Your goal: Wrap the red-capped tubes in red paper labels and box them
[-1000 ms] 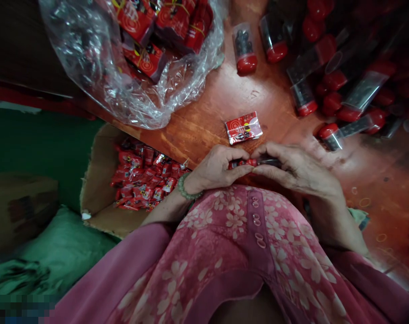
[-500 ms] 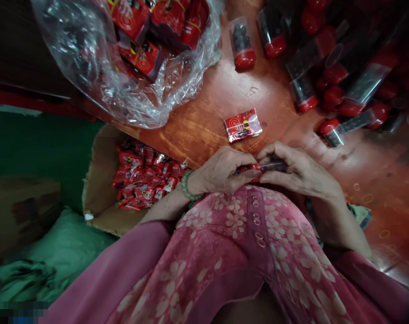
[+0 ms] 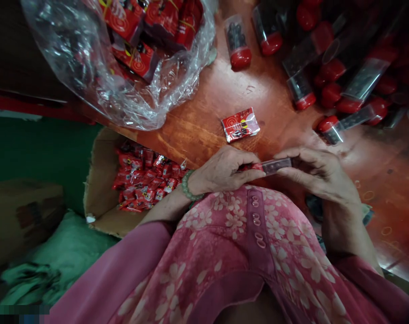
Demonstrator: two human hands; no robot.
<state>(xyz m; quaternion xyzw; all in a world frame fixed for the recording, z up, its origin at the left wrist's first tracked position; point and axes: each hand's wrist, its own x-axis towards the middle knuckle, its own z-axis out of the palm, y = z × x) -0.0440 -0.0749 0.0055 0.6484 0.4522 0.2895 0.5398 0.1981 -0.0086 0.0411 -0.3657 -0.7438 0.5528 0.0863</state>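
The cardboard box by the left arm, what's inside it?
The cardboard box holds a heap of small red packets. Whatever lies beneath the top ones is covered, and the table and the left arm hide part of the box.

left fingers point(image 3: 247, 158) face right fingers point(image 3: 296, 176), both pinching

Cannot read any words: printed small or blurred on the red card stack point(image 3: 240, 124), the banded card bundles point(image 3: 139, 59) and the red packets point(image 3: 142, 177).
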